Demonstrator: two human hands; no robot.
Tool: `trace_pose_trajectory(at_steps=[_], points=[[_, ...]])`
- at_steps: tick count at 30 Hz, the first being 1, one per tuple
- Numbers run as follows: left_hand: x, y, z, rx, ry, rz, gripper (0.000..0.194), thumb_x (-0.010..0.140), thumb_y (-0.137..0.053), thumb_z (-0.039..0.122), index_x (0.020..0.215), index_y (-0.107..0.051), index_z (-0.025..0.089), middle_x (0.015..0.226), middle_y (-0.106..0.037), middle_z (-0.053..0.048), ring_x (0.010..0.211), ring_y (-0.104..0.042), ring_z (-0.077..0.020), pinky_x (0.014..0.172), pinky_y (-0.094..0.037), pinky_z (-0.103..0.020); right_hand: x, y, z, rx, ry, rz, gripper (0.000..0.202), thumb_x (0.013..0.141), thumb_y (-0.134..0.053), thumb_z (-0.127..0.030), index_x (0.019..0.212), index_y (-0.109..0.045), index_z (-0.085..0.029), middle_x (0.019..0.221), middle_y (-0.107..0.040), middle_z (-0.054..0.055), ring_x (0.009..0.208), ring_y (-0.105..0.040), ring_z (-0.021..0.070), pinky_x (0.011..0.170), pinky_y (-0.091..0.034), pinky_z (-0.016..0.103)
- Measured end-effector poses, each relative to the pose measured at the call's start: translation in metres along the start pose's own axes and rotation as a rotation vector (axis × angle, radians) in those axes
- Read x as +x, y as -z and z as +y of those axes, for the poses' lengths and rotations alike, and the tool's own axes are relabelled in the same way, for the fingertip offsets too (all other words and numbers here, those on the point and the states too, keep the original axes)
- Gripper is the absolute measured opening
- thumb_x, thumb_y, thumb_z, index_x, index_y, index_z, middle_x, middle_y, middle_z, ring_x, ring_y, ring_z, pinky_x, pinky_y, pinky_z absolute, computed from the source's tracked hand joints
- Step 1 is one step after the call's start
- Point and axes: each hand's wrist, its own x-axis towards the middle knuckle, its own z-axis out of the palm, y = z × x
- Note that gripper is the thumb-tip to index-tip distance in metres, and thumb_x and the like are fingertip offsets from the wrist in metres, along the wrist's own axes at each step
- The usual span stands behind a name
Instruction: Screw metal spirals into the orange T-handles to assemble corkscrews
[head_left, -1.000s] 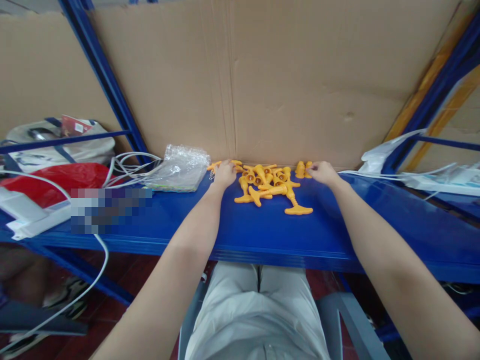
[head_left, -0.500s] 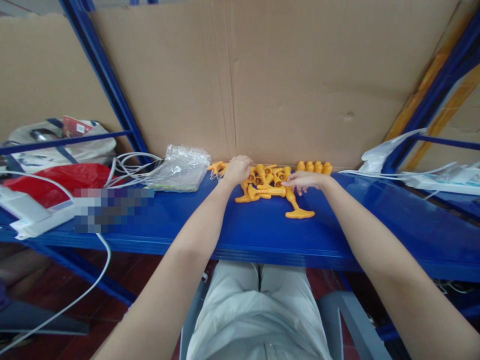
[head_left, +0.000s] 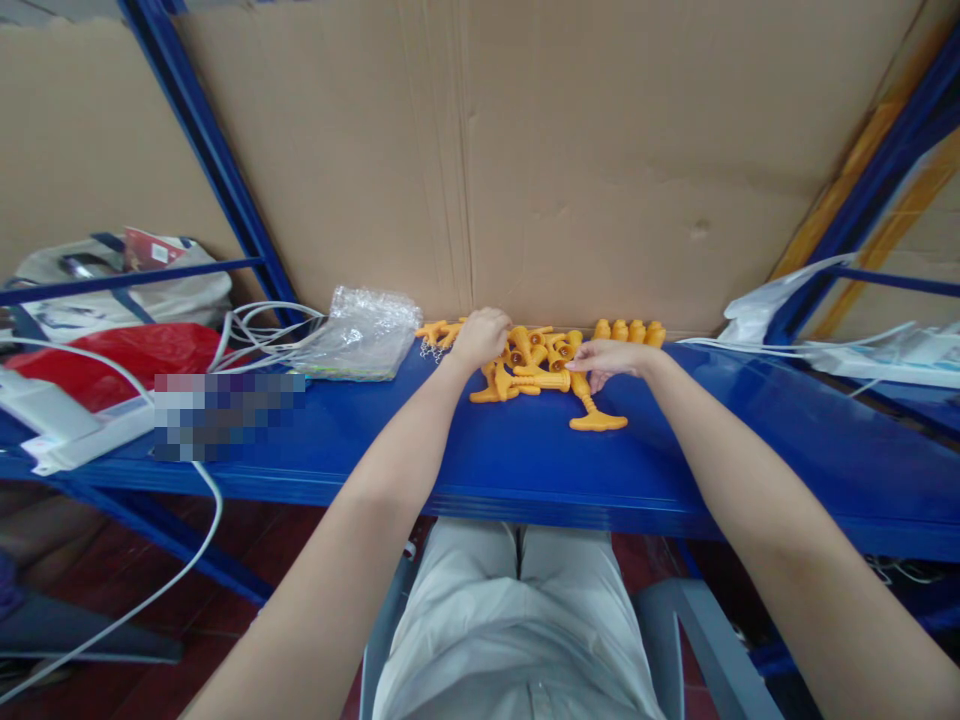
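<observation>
Several yellow plastic parts lie in a loose pile on the blue shelf, among them hollow cup-ended pieces [head_left: 520,342]. Over the pile's left side is my left hand [head_left: 484,337], fingers curled down; whatever they grip is hidden. My right hand [head_left: 609,358] reaches the pile's right side with thumb and fingers drawn together at the tips. What sits in that pinch is too small to make out. Just below it, a yellow T-handled part [head_left: 598,422] points its crossbar towards me. Another yellow part [head_left: 551,381] lies crosswise between my hands.
Behind my right hand, several yellow knobs [head_left: 636,331] stand in a row against the cardboard [head_left: 585,180]. Yellow pieces with small chains [head_left: 433,335] lie left of my left hand. A clear plastic bag [head_left: 356,335], white cables [head_left: 259,330] and a power strip [head_left: 90,430] are further left.
My left hand has shifted slightly right over the pile. The right hand's fingers have drawn closer together. The T-handled part stays where it was.
</observation>
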Motion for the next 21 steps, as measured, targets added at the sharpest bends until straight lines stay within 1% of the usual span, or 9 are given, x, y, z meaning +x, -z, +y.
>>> trace_pose_trajectory(at_steps=[2,4,7,10,13,16,19,21], points=[[0.000,0.000,-0.001,0.001,0.001,0.001,0.037,0.086,-0.045,0.009,0.104,-0.077,0.013,0.109,-0.077,-0.014,0.109,-0.067,-0.0274,0.098,-0.052,-0.042,0.001,0.001,0.000,0.011,-0.002,0.035,0.042,0.075,-0.088,-0.048,0.074,-0.057,-0.021,0.069,-0.068,0.007,0.085,-0.074,0.0302,0.083,-0.059,0.049],[0.000,-0.001,-0.003,0.002,0.005,0.005,0.037,0.086,-0.045,0.009,0.104,-0.077,0.013,0.109,-0.077,-0.014,0.108,-0.067,-0.0275,0.098,-0.052,-0.042,0.002,0.002,0.000,0.026,0.006,0.120,0.041,0.075,-0.089,-0.047,0.074,-0.057,-0.021,0.076,-0.071,0.008,0.088,-0.075,0.0316,0.082,-0.058,0.052],[0.000,-0.002,-0.004,0.002,0.004,0.013,0.037,0.085,-0.046,0.010,0.103,-0.077,0.015,0.108,-0.077,-0.013,0.107,-0.067,-0.0274,0.097,-0.053,-0.043,0.003,0.004,0.001,0.054,0.091,0.209,0.037,0.080,-0.085,-0.045,0.074,-0.057,-0.021,0.077,-0.072,0.007,0.084,-0.075,0.0290,0.080,-0.058,0.051],[0.000,-0.002,-0.004,0.009,0.003,0.003,0.038,0.085,-0.045,0.010,0.104,-0.077,0.014,0.108,-0.077,-0.014,0.106,-0.068,-0.0277,0.097,-0.053,-0.043,0.008,0.006,0.003,0.035,0.184,0.219,0.036,0.085,-0.080,-0.042,0.069,-0.057,-0.020,0.070,-0.070,0.005,0.078,-0.074,0.0255,0.079,-0.058,0.047],[0.000,-0.001,-0.003,0.011,0.010,-0.011,0.038,0.086,-0.044,0.009,0.104,-0.077,0.014,0.109,-0.077,-0.014,0.107,-0.068,-0.0278,0.097,-0.053,-0.043,0.015,0.004,0.005,0.003,0.234,0.233,0.036,0.086,-0.078,-0.036,0.062,-0.056,-0.020,0.062,-0.064,0.002,0.071,-0.070,0.0217,0.079,-0.059,0.043],[-0.001,-0.001,-0.003,0.008,0.019,-0.014,0.038,0.086,-0.045,0.010,0.105,-0.077,0.014,0.110,-0.077,-0.015,0.107,-0.067,-0.0281,0.097,-0.053,-0.043,0.022,0.001,0.006,-0.055,0.281,0.252,0.036,0.085,-0.077,-0.033,0.059,-0.054,-0.022,0.057,-0.060,0.000,0.066,-0.068,0.0199,0.076,-0.059,0.040],[-0.001,-0.001,-0.004,0.012,0.027,-0.016,0.037,0.086,-0.045,0.011,0.104,-0.077,0.013,0.109,-0.077,-0.015,0.107,-0.068,-0.0287,0.096,-0.053,-0.043,0.024,-0.001,0.007,-0.102,0.302,0.256,0.036,0.082,-0.079,-0.033,0.059,-0.054,-0.022,0.057,-0.060,0.000,0.065,-0.067,0.0199,0.073,-0.059,0.038],[-0.001,-0.002,-0.004,0.020,0.033,-0.018,0.037,0.085,-0.045,0.010,0.104,-0.077,0.013,0.108,-0.077,-0.015,0.106,-0.068,-0.0287,0.096,-0.053,-0.043,0.024,-0.001,0.007,-0.095,0.309,0.256,0.034,0.081,-0.079,-0.031,0.060,-0.054,-0.021,0.059,-0.062,0.000,0.063,-0.066,0.0190,0.071,-0.059,0.036]])
